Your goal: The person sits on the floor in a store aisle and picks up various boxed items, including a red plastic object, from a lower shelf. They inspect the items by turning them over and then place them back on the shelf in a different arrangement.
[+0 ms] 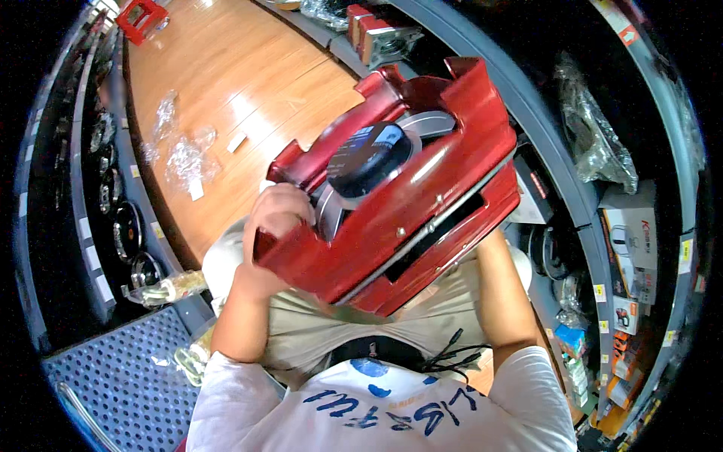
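Note:
A large red moulded frame, seemingly plastic, [406,209] is held up at a tilt above my lap. In its recess sits a round dark part [370,161] with a glossy top bearing writing, and curved silver-grey pieces lie on both sides of it. My left hand [279,212] grips the frame's left end, the fingers curled over its edge. On the right, my forearm [502,288] reaches up behind the frame; the frame hides my right hand, so its hold cannot be seen.
Crumpled clear plastic film [189,161] lies on the wooden floor [226,73]. Shelves run along both sides, holding pans [129,230] and boxes [632,243]. A perforated grey-blue panel [130,373] is at lower left. A red stool [140,20] stands far off.

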The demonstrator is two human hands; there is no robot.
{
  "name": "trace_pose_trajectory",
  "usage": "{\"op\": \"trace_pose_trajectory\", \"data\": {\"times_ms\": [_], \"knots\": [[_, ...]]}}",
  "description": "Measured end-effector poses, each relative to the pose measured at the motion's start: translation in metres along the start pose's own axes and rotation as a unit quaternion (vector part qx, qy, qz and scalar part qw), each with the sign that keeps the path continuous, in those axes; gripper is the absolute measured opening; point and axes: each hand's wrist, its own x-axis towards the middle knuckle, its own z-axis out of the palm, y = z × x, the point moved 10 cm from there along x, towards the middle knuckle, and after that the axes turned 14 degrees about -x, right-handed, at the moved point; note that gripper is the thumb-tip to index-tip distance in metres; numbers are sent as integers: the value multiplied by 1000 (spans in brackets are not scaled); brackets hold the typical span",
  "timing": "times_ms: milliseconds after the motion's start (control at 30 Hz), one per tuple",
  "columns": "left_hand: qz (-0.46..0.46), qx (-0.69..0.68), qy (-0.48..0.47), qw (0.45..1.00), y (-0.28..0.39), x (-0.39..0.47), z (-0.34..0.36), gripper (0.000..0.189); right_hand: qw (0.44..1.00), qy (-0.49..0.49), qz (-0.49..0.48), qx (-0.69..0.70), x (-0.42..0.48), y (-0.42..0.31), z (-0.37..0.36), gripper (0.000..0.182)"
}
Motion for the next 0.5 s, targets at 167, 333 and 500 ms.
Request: {"op": "trace_pose_trajectory", "data": {"times_ms": [167, 333, 500], "knots": [[-137, -60, 99, 984, -24, -14, -13, 71, 997, -4, -66, -48, -14, -22, 1, 39], [-228, -120, 189, 948, -46, -8, -21, 54, 992, -121, -8, -17, -11, -43, 16, 37], [-365, -270, 222, 863, -97, -21, -15, 26, 986, -133, 87, 51, -9, -22, 39, 48]]}}
